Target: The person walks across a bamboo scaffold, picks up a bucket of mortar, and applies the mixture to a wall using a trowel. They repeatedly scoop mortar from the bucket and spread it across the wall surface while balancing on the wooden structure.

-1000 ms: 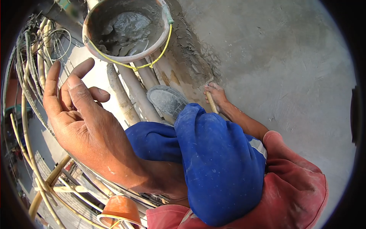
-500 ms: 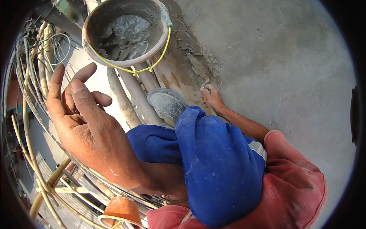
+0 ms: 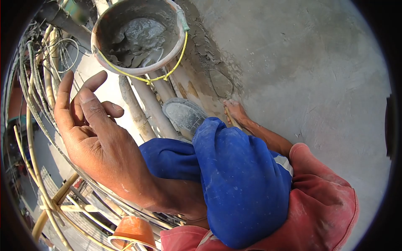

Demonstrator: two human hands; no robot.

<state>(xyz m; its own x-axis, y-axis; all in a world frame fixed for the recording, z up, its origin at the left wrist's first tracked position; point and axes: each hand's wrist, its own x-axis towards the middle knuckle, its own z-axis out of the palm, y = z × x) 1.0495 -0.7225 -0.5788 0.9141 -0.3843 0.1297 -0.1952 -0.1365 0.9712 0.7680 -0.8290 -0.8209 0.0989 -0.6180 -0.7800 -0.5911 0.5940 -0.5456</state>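
Closest to my camera, I have the left hand point(image 3: 100, 138) raised, palm partly showing, fingers loosely curled and spread, holding nothing. To its right, I see a knee in blue trousers point(image 3: 240, 180), dusted with pale specks, and a red garment point(image 3: 318, 201) below it, its sleeve ending on the right arm.

Beyond the knee, I have the right hand point(image 3: 235, 111) closed around the handle of a trowel point(image 3: 222, 83). The rounded blade, coated grey, reaches just past the fingers over wet mortar point(image 3: 205, 50) at the edge of a smooth grey surface point(image 3: 314, 62). Between my two hands, a dusty shoe point(image 3: 183, 113) sits over thick round poles point(image 3: 151, 106).

Above the left hand, and apart from it, a bucket point(image 3: 151, 69) stands over the poles, partly filled with wet grey mix point(image 3: 144, 37), its yellow cord handle hanging at the near side. Left of that hand, I make out looped wires point(image 3: 31, 83); below it, crossed bamboo point(image 3: 63, 188) and an orange bucket point(image 3: 134, 229), tilted.
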